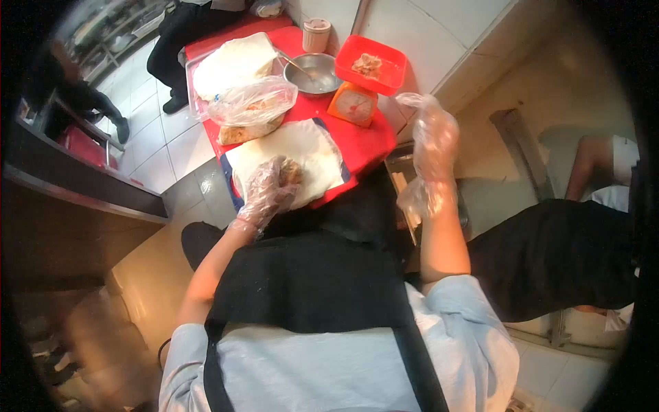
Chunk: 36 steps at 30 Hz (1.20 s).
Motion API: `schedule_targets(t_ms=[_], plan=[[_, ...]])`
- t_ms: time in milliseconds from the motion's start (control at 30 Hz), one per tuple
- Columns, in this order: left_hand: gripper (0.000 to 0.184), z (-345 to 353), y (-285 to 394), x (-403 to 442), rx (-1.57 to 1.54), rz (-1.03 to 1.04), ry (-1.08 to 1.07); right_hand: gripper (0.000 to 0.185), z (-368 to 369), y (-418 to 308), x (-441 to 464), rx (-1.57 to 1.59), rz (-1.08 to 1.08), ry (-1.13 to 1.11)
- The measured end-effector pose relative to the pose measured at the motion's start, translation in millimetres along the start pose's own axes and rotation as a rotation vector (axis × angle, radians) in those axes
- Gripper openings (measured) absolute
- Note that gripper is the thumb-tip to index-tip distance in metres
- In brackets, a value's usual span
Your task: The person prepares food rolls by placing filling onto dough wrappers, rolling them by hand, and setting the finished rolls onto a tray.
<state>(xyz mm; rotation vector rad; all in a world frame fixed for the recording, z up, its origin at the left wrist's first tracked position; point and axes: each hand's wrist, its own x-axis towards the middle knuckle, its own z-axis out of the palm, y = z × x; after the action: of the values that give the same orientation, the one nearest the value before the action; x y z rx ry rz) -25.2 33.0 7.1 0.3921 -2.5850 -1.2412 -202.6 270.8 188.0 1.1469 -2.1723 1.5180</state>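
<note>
My left hand (pixel 266 189), in a clear plastic glove, is closed around a brownish clump of food (pixel 292 173). It rests on a white cloth (pixel 309 147) with dark blue edges, laid at the front of a red table. My right hand (pixel 437 141), also gloved, is raised to the right of an orange scale (pixel 353 104). Loose plastic blurs its fingers, which look extended, with nothing visible in them. On the scale sits a red tray (pixel 384 77) holding a small heap of pale food (pixel 366 65). A clear plastic bag (pixel 254 103) covers more food left of the cloth.
Behind the bag lies a folded white cloth (pixel 237 62). A metal bowl (pixel 319 72) with a utensil and a pale cup (pixel 316 34) stand near the tiled wall. One person's dark-clad legs (pixel 178 48) are beyond the table; another person sits at right.
</note>
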Motion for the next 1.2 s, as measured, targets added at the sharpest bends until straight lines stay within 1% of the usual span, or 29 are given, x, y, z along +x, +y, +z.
schedule_targets(t_ms=[33, 67, 100, 133, 167, 200, 233, 267, 300, 367, 400, 500, 533, 633, 733, 833, 933, 967, 1000, 1033, 1100, 1133, 1200], plan=[[0.067, -3.2, 5.4, -3.1, -0.103, -0.026, 0.011, 0.033, 9.0, 20.0, -1.2, -0.041, -0.013, 0.003], [0.068, -6.8, 8.3, -1.4, -0.009, -0.023, -0.022, 0.033, 22.1, 66.5, -10.7, -0.178, 0.239, -0.193], [0.069, -7.4, 5.8, -0.6, -0.009, -0.001, -0.01, 0.031, 32.8, 64.6, -17.4, -0.12, 0.057, -0.28], [0.069, -6.0, 1.6, -1.1, -0.011, 0.017, 0.005, 0.028, 52.5, 53.4, -26.4, -0.022, 0.153, -0.356], [0.069, -2.7, -2.5, -2.9, -0.014, 0.032, 0.019, 0.035, 67.5, 42.6, -31.7, -0.082, 0.213, -0.545], [0.073, -7.6, 9.9, -4.2, -0.053, -0.016, 0.011, 0.053, 92.1, 63.5, -43.7, -0.033, 0.101, -0.669], [0.07, -4.1, 5.8, -5.3, -0.128, -0.038, 0.036, 0.064, 114.0, 73.9, -53.7, -0.048, -0.009, -0.775], [0.068, 0.3, -1.6, -6.0, -0.203, -0.056, 0.06, 0.072, 131.3, 78.3, -57.8, -0.082, -0.154, -0.808], [0.065, 2.7, -5.8, -6.8, -0.277, -0.071, 0.084, 0.072, 147.4, 82.8, -58.0, -0.063, -0.149, -0.882], [0.055, 3.6, -4.3, -5.4, -0.207, -0.021, 0.112, 0.074, 175.0, 93.9, -57.1, -0.031, -0.137, -1.022], [0.05, 2.4, -0.7, -3.9, -0.172, 0.006, 0.123, 0.069, 182.9, 95.8, -62.7, -0.057, -0.226, -0.931], [0.038, -1.5, 7.5, -6.6, -0.096, -0.028, 0.067, 0.064, 191.1, 107.4, -74.3, -0.168, -0.133, -0.967], [0.048, 4.3, 0.8, -6.4, -0.131, -0.064, 0.018, 0.06, 192.4, 111.3, -79.7, -0.093, -0.144, -0.912], [0.046, 9.5, -10.1, -5.9, -0.085, -0.013, 0.042, 0.059, 187.3, 120.1, -82.1, -0.109, -0.176, -0.924], [0.048, 2.1, -4.5, -4.5, -0.029, -0.025, 0.007, 0.063, 167.9, 117.7, -72.7, 0.066, -0.222, -0.828], [0.044, -5.1, 8.0, -4.6, -0.096, 0.206, 0.105, 0.071, 157.7, 121.5, -73.9, 0.118, -0.01, -0.933], [0.031, 8.5, 9.4, -0.9, -0.125, 0.304, 0.117, 0.052, 165.6, 124.5, -73.3, 0.041, -0.087, -0.906], [0.026, 10.9, 8.6, -1.8, -0.142, 0.26, 0.102, 0.046, 168.9, 125.1, -74.8, 0.017, -0.113, -0.899], [0.021, 8.9, 13.3, -1.9, -0.159, 0.216, 0.089, 0.031, 171.1, 119.3, -73.0, -0.058, -0.147, -0.856], [0.016, 6.6, 15.4, -1.1, -0.174, 0.175, 0.08, 0.03, 172.6, 119.6, -72.1, -0.092, -0.142, -0.87], [0.015, 4.4, 14.1, -1.9, -0.231, 0.164, 0.064, 0.03, 174.2, 120.1, -68.9, -0.16, -0.138, -0.893], [0.015, 2.6, 12.6, -1.5, -0.258, 0.159, 0.055, 0.03, 174.0, 120.6, -67.4, -0.14, -0.144, -0.886], [0.011, 3.3, 5.2, -0.3, -0.205, 0.174, 0.064, 0.029, 171.1, 122.7, -66.6, -0.099, -0.149, -0.873]])
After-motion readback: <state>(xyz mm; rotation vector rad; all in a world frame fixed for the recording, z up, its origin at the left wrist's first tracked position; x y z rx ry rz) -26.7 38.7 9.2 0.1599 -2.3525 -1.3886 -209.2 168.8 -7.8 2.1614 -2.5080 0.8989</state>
